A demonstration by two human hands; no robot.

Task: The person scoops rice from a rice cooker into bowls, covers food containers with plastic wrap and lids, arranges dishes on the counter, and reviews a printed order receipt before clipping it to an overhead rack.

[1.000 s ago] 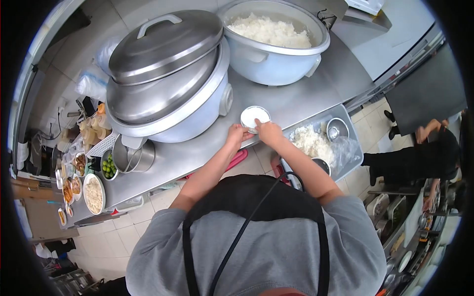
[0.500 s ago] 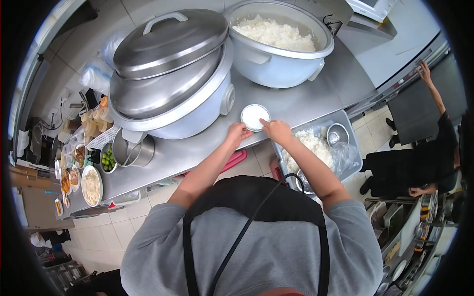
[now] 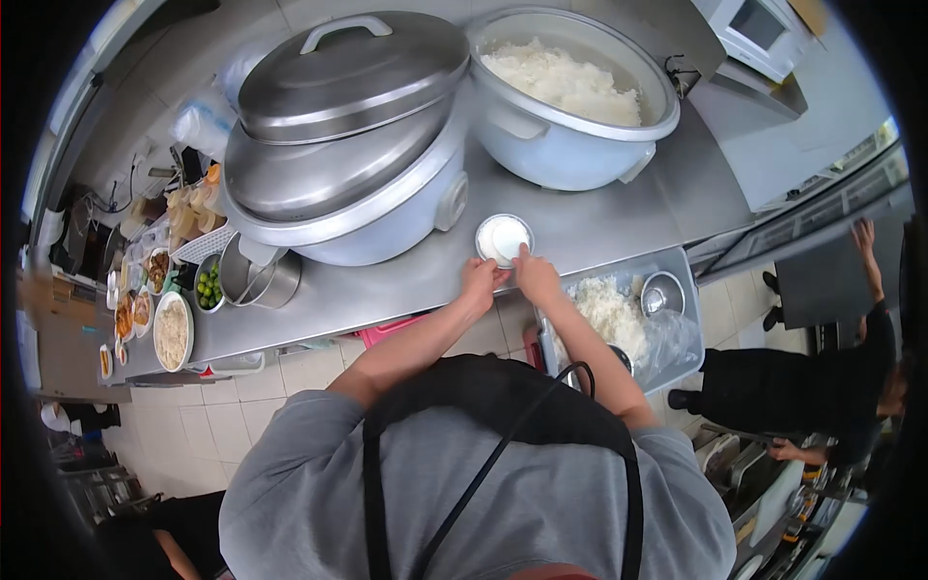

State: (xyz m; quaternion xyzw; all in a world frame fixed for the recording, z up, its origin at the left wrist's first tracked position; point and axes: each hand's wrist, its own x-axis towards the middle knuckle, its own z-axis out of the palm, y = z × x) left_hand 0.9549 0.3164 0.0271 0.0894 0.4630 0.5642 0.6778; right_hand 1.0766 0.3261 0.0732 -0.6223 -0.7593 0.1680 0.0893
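Observation:
A small white round bowl with white contents, which look like rice, is at the counter's front edge. At its near left rim my left hand has its fingers closed on the bowl. My right hand is at the near right side, its fingers closed round something small and white, perhaps a lid or disc, over the bowl; its exact shape is unclear. Behind the bowl stands a large open pot of white rice. To the right, below counter height, a translucent tub holds rice, a metal bowl and a plastic bag.
A large lidded pot fills the counter's left middle. Further left are a metal pot, green fruit and an oval rice dish. A person in black stands at the right, beside shelves. Another person's arm shows at lower left.
The view has shifted, with the counter items lower and the big pots further right. Over the bowl, my right hand has moved the white piece. The person at right has raised an arm.

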